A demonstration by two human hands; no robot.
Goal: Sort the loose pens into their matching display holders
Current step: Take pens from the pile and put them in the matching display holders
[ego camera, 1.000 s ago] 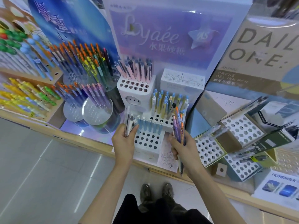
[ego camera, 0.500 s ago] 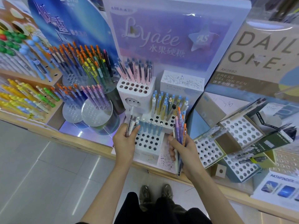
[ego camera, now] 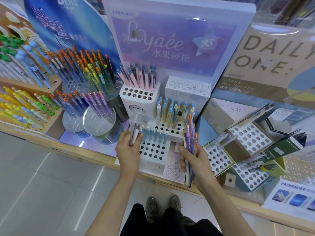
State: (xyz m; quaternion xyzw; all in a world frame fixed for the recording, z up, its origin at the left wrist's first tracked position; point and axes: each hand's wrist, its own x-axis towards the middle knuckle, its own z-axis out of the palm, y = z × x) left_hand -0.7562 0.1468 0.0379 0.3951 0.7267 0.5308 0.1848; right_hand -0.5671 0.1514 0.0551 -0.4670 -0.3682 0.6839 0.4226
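Observation:
My left hand (ego camera: 128,149) grips a few pale pens (ego camera: 135,133) upright at the left edge of the white stepped holder (ego camera: 152,150). In my right hand (ego camera: 194,160) is a bundle of mixed pens (ego camera: 191,137), purple, blue and orange, fanned upward beside the holder's right side. The holder's lowest tier has many vacant holes and a row of light blue pens (ego camera: 154,136). Its middle tier carries yellow and blue pens (ego camera: 172,111). Pink and dark pens (ego camera: 141,77) stand in the top tier.
Round clear holders with orange and purple pens (ego camera: 81,86) stand to the left. Yellow and green pens (ego camera: 22,104) fill a wooden rack at far left. White perforated holders (ego camera: 245,142) with clear pens lie tilted at right. A wooden shelf edge (ego camera: 85,150) runs below the displays.
My left hand has shifted slightly lower and left with its pens. The bundle in my right hand stays upright beside the stepped holder.

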